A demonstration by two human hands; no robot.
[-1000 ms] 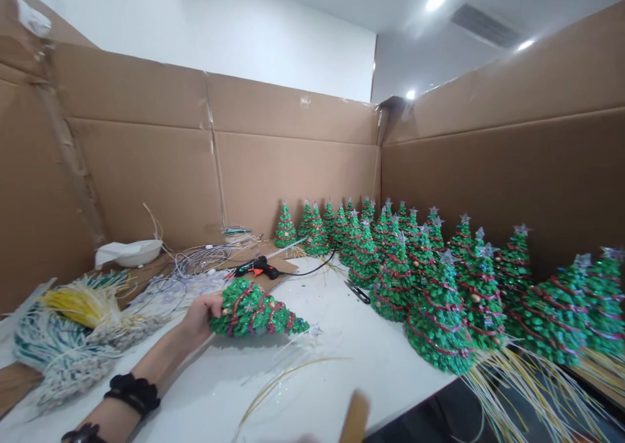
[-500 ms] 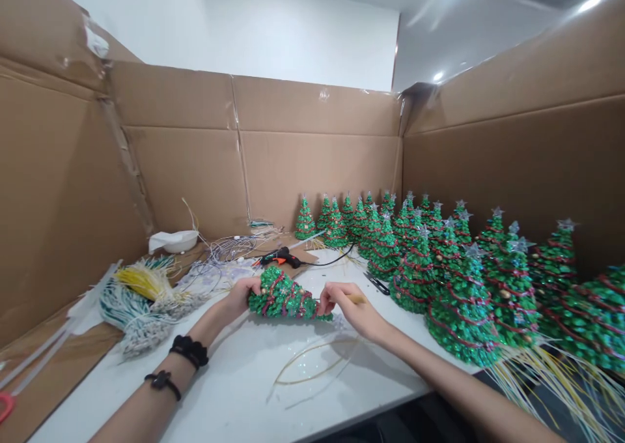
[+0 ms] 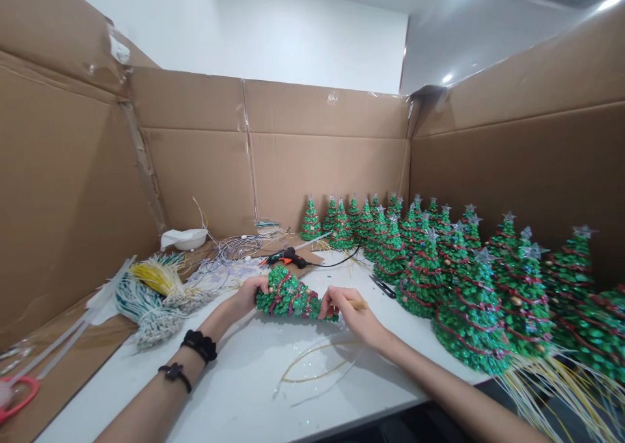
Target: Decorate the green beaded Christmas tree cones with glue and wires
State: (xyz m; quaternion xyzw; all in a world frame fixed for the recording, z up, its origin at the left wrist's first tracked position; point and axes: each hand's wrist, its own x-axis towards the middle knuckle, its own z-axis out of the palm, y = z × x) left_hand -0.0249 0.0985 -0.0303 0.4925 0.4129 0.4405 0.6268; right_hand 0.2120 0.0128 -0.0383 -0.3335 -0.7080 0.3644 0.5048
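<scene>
A small green beaded Christmas tree with a red garland lies on its side above the white table. My left hand is closed around its broad base end. At its narrow tip, my right hand is pinched, fingertips against the red and green beads. A tan, stick-like piece, perhaps a wooden handle, pokes out of the right hand; the rest of it is hidden by the fingers. Below the hands, a loop of thin yellow and clear wire lies on the table.
Many finished-looking trees stand along the right and back. A black glue gun and black snips lie behind my hands. Wire bundles, a white bowl and red-handled scissors are left. Cardboard walls surround the table.
The view has turned slightly left, so everything sits further right. Both hands keep their places on the tree, with only slight finger movement at its tip.
</scene>
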